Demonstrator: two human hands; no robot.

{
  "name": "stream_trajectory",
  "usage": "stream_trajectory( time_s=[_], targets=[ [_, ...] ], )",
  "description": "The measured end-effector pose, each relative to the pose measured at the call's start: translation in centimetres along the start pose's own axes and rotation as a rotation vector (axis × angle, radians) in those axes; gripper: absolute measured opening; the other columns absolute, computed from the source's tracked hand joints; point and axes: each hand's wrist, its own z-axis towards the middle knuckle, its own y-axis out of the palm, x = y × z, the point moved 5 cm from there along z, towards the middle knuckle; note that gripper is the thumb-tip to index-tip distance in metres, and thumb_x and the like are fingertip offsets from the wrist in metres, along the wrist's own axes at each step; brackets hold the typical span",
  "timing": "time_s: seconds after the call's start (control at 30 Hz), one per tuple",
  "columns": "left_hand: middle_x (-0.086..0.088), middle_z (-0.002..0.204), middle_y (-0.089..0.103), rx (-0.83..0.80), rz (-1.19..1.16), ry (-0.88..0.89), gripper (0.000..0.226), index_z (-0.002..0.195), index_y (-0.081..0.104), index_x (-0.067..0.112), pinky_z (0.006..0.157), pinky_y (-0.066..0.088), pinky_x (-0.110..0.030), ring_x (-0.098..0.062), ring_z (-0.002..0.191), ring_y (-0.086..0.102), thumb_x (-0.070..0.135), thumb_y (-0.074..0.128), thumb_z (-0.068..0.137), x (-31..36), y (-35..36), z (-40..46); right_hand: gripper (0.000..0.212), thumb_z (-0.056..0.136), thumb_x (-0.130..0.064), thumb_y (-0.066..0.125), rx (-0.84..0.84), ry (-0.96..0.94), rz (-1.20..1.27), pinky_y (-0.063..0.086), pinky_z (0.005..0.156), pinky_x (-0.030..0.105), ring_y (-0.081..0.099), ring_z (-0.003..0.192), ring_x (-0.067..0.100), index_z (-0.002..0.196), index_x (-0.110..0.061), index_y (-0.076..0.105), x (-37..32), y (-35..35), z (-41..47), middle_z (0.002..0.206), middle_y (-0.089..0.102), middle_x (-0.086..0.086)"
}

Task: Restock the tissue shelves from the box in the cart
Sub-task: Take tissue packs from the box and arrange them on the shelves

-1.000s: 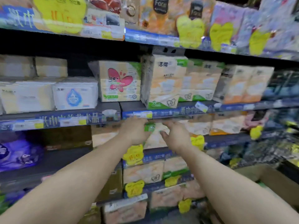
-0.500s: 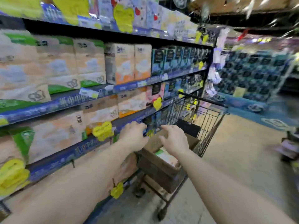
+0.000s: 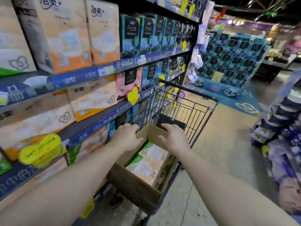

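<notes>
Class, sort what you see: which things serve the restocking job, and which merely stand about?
Job: cardboard box, tissue packs inside it, cart, shelves, left hand, right hand.

Standing about: blue floor display, yellow price tags.

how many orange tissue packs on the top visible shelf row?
2: a large orange pack left, a second orange pack beside it, right. More may sit hidden behind.

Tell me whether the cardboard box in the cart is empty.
Not empty. The open cardboard box in the cart holds tissue packs, visible below both hands; how many, cannot tell.
</notes>
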Motion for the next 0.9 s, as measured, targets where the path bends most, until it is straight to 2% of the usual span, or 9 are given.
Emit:
stream_trajectory(
  time_s=[0.13, 0.27, 0.37, 0.6, 0.7, 0.8, 0.9],
  targets=[
    [-0.007, 0.140, 0.041, -0.060, -0.003, -0.023, 0.058, 0.141, 0.039, 0.027, 0.097, 0.044, -0.044, -0.031, 0.123, 0.045, 0.053, 0.052, 0.091, -1.6, 1.0, 4.9, 0.055, 0.090, -0.031, 0.060, -0.091, -0.009, -0.041, 0.049, 0.091, 0.039, 0.049, 0.118, 0.028, 0.142, -0.025, 0.042, 0.2, 3.4, 5.5, 0.131, 0.050, 0.006],
    [-0.009, 0.141, 0.041, -0.103, -0.049, -0.052, 0.059, 0.141, 0.040, 0.023, 0.100, 0.041, -0.041, -0.030, 0.124, 0.046, 0.050, 0.055, 0.091, -3.5, 2.8, 8.0, 0.058, 0.091, -0.025, 0.060, -0.182, -0.027, -0.044, 0.048, 0.095, 0.043, 0.047, 0.123, 0.031, 0.144, -0.025, 0.039, 1.2, 6.9, 9.3, 0.135, 0.048, 0.009],
    [-0.009, 0.139, 0.042, -0.129, -0.104, -0.126, 0.062, 0.142, 0.040, 0.023, 0.096, 0.045, -0.038, -0.029, 0.120, 0.049, 0.051, 0.057, 0.089, -5.6, 4.9, 10.2, 0.055, 0.091, -0.035, 0.059, -0.261, -0.043, -0.019, 0.049, 0.095, 0.042, 0.047, 0.122, 0.028, 0.142, -0.026, 0.041, 2.2, 9.9, 11.7, 0.131, 0.051, 0.005],
    [-0.010, 0.131, 0.049, -0.202, -0.279, -0.423, 0.063, 0.137, 0.044, 0.022, 0.095, 0.045, -0.034, -0.029, 0.118, 0.051, 0.050, 0.064, 0.084, -8.6, 12.9, 13.0, 0.057, 0.093, -0.036, 0.058, -0.540, -0.097, -0.069, 0.042, 0.098, 0.034, 0.045, 0.128, 0.025, 0.144, -0.024, 0.036, 7.0, 18.0, 16.6, 0.140, 0.048, 0.004],
    [-0.008, 0.130, 0.051, -0.226, -0.354, -0.567, 0.064, 0.133, 0.045, 0.020, 0.093, 0.047, -0.036, -0.027, 0.114, 0.053, 0.052, 0.065, 0.081, -8.1, 16.8, 13.6, 0.056, 0.093, -0.035, 0.058, -0.681, -0.111, -0.111, 0.045, 0.095, 0.034, 0.050, 0.122, 0.025, 0.144, -0.025, 0.036, 9.8, 21.1, 18.4, 0.138, 0.049, 0.005],
    [-0.007, 0.132, 0.054, -0.206, -0.563, -0.712, 0.071, 0.138, 0.041, 0.017, 0.095, 0.048, -0.037, -0.027, 0.114, 0.056, 0.046, 0.068, 0.079, -6.5, 20.8, 14.1, 0.058, 0.093, -0.035, 0.058, -0.822, -0.147, -0.148, 0.048, 0.096, 0.035, 0.053, 0.119, 0.024, 0.145, -0.027, 0.033, 12.4, 24.1, 20.0, 0.138, 0.048, 0.005],
    [-0.006, 0.123, 0.059, -0.195, -0.660, -0.816, 0.057, 0.128, 0.047, 0.013, 0.089, 0.048, -0.032, -0.026, 0.108, 0.057, 0.038, 0.068, 0.082, -5.3, 24.1, 14.6, 0.058, 0.094, -0.034, 0.056, -0.923, -0.160, -0.159, 0.049, 0.093, 0.035, 0.053, 0.119, 0.024, 0.146, -0.027, 0.031, 14.4, 27.2, 20.8, 0.138, 0.047, 0.006]
  ],
)
